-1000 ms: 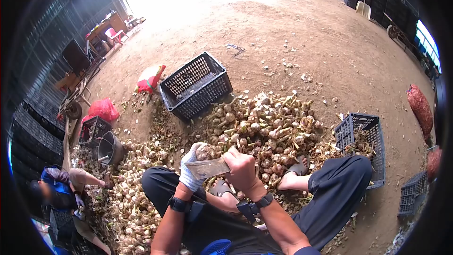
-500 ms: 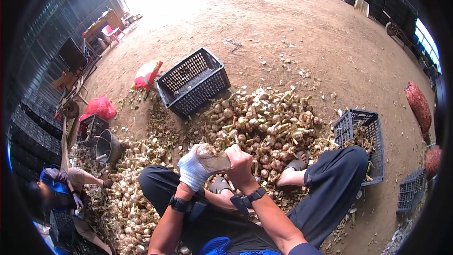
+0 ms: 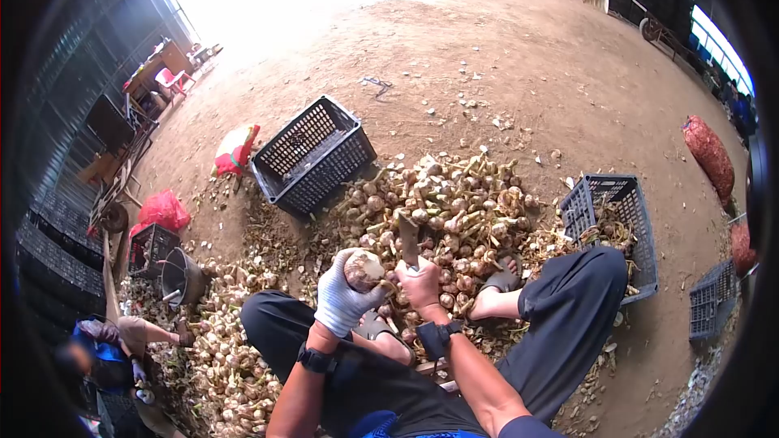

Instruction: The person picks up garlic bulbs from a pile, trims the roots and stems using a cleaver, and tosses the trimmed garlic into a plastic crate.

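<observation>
My left hand (image 3: 339, 298), in a white knitted glove, is closed around a garlic bulb (image 3: 363, 271) whose pale face is turned up. The bare fingers of my right hand (image 3: 422, 285) wrap round the handle of a broad-bladed knife (image 3: 408, 239), its blade pointing up and away from me. Blade and bulb are a short distance apart. Just beyond both hands lies a heap of garlic with stalks (image 3: 454, 203). More garlic bulbs (image 3: 231, 365) are spread on the ground to the left of my knee.
A black plastic crate (image 3: 316, 170) stands beyond the heap. To the right, another crate (image 3: 641, 227) holds stalk scraps. At left are a dark bucket (image 3: 185, 277), a red bag (image 3: 165, 209) and a seated co-worker (image 3: 109, 357). A filled red mesh sack (image 3: 708, 158) lies far right.
The knife has moved off the bulb to the right, and its blade has swung upward. My left hand has turned, showing the bulb's pale face. The whole view has shifted slightly.
</observation>
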Tool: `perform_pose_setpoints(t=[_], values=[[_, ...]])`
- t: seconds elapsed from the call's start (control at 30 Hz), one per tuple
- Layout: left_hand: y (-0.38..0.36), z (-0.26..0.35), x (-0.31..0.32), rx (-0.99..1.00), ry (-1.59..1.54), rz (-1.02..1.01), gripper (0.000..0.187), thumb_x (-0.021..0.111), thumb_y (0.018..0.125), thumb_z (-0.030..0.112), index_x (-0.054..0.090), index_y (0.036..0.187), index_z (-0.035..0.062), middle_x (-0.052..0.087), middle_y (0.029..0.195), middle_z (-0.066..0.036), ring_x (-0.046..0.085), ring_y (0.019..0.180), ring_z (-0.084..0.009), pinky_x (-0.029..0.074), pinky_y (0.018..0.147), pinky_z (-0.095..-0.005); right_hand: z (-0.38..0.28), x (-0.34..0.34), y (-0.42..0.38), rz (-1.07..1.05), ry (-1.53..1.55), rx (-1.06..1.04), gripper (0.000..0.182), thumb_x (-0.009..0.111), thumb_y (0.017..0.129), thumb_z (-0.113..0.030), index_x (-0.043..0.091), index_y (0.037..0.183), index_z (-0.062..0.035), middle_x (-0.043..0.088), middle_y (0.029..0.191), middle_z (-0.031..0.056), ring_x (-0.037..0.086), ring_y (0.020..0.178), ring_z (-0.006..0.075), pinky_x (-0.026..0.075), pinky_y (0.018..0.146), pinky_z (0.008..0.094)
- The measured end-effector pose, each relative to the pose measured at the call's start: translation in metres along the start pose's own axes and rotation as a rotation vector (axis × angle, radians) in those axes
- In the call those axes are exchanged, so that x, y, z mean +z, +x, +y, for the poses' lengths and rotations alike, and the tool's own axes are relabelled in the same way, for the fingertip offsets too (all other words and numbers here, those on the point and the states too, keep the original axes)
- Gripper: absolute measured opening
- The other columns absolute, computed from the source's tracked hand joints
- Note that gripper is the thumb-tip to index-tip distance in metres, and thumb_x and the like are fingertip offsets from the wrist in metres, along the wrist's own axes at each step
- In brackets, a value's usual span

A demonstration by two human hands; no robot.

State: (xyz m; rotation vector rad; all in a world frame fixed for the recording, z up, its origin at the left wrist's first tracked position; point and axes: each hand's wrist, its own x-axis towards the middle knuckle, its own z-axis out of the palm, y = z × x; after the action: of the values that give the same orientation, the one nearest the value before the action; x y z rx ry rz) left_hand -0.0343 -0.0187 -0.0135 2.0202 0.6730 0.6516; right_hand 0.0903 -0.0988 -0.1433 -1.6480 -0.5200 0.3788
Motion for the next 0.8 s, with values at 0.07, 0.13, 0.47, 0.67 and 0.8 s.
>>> perform_pose_setpoints(t=[0.07, 0.13, 0.47, 0.67, 0.8], values=[[0.001, 0.000, 0.004, -0.018, -0.095, -0.002, 0.053, 0.078, 0.073, 0.010, 0.053, 0.119, 0.0026, 0.068, 0.098, -0.004, 0.064, 0.088, -0.0096, 0.053, 0.081, -0.0272, -0.009, -0.003, -0.003, -0.033, 0.020, -0.069, 0.014, 0.068, 0.082, -0.012, 0.064, 0.078, 0.0004, 0.061, 0.064, 0.0123, 0.056, 0.057, 0.0173, 0.045, 0.057, 0.0353], [0.004, -0.002, 0.005, -0.044, -0.161, -0.006, 0.056, 0.080, 0.072, 0.013, 0.053, 0.120, 0.0023, 0.068, 0.100, -0.005, 0.065, 0.090, -0.0110, 0.053, 0.082, -0.0278, -0.020, -0.005, -0.005, -0.043, 0.065, -0.093, 0.014, 0.068, 0.082, -0.012, 0.064, 0.079, 0.0009, 0.061, 0.064, 0.0112, 0.056, 0.057, 0.0171, 0.045, 0.057, 0.0352], [0.007, 0.002, -0.009, -0.032, -0.751, -0.019, 0.066, 0.081, 0.077, 0.034, 0.050, 0.126, 0.0020, 0.061, 0.117, -0.009, 0.061, 0.106, -0.0193, 0.050, 0.094, -0.0344, -0.053, 0.002, -0.016, -0.561, 1.108, 0.588, 0.015, 0.071, 0.089, -0.017, 0.065, 0.091, -0.0030, 0.061, 0.070, 0.0002, 0.060, 0.052, 0.0131, 0.059, 0.052, 0.0310], [0.015, 0.005, -0.028, 0.423, 0.260, 0.226, 0.061, 0.079, 0.066, 0.002, 0.059, 0.123, 0.0062, 0.059, 0.119, -0.015, 0.062, 0.105, -0.0268, 0.051, 0.091, -0.0361, -0.073, -0.023, 0.002, -0.309, 1.011, 0.421, 0.009, 0.071, 0.089, -0.010, 0.067, 0.089, -0.0025, 0.060, 0.068, -0.0012, 0.056, 0.051, 0.0097, 0.058, 0.053, 0.0288], [0.003, -0.009, -0.026, 0.367, 0.400, 0.070, 0.030, 0.080, 0.070, 0.005, 0.071, 0.098, 0.0071, 0.067, 0.097, -0.008, 0.066, 0.088, -0.0245, 0.054, 0.076, -0.0327, -0.069, -0.021, 0.006, -0.269, 0.736, 0.179, 0.010, 0.070, 0.089, -0.006, 0.069, 0.094, 0.0017, 0.068, 0.085, 0.0019, 0.063, 0.066, 0.0087, 0.059, 0.054, 0.0294]])
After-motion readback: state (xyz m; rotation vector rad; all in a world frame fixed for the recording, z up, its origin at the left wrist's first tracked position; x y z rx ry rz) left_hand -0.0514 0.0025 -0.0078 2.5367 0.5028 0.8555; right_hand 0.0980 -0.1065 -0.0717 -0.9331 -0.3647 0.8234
